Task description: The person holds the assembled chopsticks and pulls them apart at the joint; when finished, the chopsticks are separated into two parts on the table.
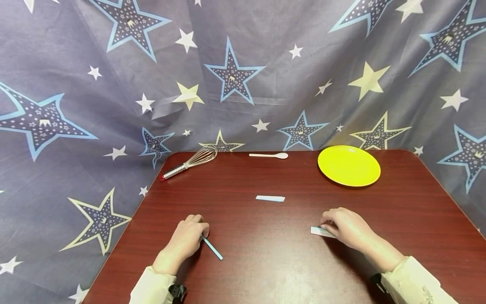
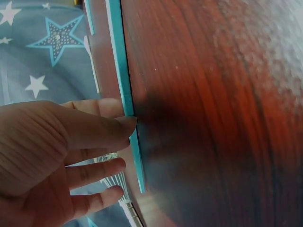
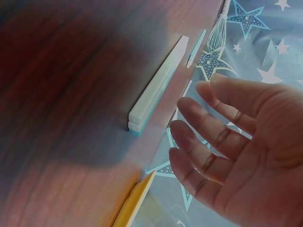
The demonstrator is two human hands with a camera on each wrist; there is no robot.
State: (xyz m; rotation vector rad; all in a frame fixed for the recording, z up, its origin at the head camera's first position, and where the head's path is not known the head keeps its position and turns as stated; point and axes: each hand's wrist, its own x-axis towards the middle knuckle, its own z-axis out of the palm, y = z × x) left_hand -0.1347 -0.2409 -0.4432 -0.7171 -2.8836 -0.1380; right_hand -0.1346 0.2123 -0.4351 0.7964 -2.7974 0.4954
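Note:
My left hand (image 1: 187, 235) pinches a slim, flat blue stick (image 1: 212, 248) between thumb and fingers, just above the table. In the left wrist view the thumb presses on this stick (image 2: 122, 71), while the lower fingers stay loose. On the right, a small stack of white and blue sticks (image 1: 320, 232) lies on the table beside my right hand (image 1: 347, 227). The right wrist view shows that hand (image 3: 236, 146) with relaxed, slightly bent fingers, apart from the stack (image 3: 158, 85) and holding nothing. Another white and light blue stack (image 1: 270, 198) lies at mid-table.
A whisk (image 1: 191, 162) with a red-tipped handle lies at the back left of the brown table (image 1: 243, 270). A white spoon (image 1: 268, 155) is at the back edge, and a yellow plate (image 1: 349, 166) at the back right. A starry cloth (image 1: 243, 118) hangs behind.

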